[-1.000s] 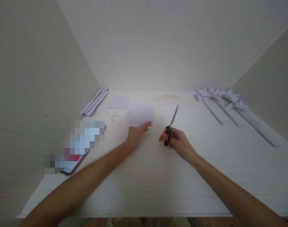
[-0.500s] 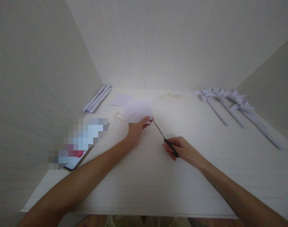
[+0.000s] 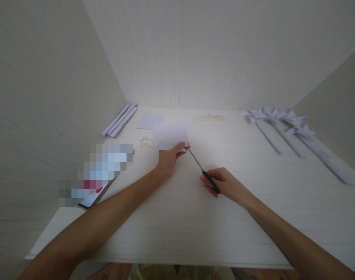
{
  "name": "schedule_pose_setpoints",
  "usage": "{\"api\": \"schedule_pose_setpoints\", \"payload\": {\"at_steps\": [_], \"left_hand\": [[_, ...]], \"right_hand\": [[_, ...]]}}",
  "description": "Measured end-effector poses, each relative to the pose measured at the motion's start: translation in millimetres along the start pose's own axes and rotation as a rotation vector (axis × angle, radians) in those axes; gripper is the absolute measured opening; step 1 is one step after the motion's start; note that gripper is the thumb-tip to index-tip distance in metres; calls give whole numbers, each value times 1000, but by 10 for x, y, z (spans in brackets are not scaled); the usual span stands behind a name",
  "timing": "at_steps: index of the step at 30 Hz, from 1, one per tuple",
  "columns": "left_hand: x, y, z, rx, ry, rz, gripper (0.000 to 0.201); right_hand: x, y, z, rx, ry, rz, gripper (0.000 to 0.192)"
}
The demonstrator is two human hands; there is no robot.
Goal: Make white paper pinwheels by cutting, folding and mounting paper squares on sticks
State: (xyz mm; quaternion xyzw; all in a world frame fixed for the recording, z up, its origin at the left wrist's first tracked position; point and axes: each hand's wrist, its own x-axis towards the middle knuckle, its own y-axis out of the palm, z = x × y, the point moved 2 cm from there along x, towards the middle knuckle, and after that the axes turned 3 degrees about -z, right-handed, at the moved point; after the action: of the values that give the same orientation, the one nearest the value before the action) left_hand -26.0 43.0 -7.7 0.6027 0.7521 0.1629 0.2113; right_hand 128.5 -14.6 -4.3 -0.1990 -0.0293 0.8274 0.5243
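Pinching the paper sheet (image 3: 170, 135) at 12 o'clock, left hand (image 3: 168, 160) holds its corner while right hand (image 3: 224, 184) grips scissors (image 3: 203, 171), tips touching; cut apparently unstarted, 4 pinwheels (image 3: 278, 116) at 2 o'clock.

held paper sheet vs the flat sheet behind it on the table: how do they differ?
The held sheet is gripped at its near corner by the left hand and raised off the table; the flat sheet lies untouched. The held sheet looks larger and nearer; the flat sheet sits farther back. The scissors in the right hand point at the held sheet's corner, not the flat sheet. Both are plain pale paper.
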Motion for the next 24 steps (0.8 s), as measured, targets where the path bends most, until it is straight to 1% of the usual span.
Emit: {"api": "schedule_pose_setpoints", "payload": {"at_steps": [12, 17, 24], "left_hand": [[16, -8, 11, 18, -3, -7, 18], [-1, 2, -6, -6, 0, -6, 20], [2, 8, -3, 8, 6, -8, 19]], "right_hand": [[17, 2, 3, -51, 17, 15, 35], [11, 1, 11, -57, 20, 19, 36], [14, -4, 23, -59, 13, 26, 36]]}}
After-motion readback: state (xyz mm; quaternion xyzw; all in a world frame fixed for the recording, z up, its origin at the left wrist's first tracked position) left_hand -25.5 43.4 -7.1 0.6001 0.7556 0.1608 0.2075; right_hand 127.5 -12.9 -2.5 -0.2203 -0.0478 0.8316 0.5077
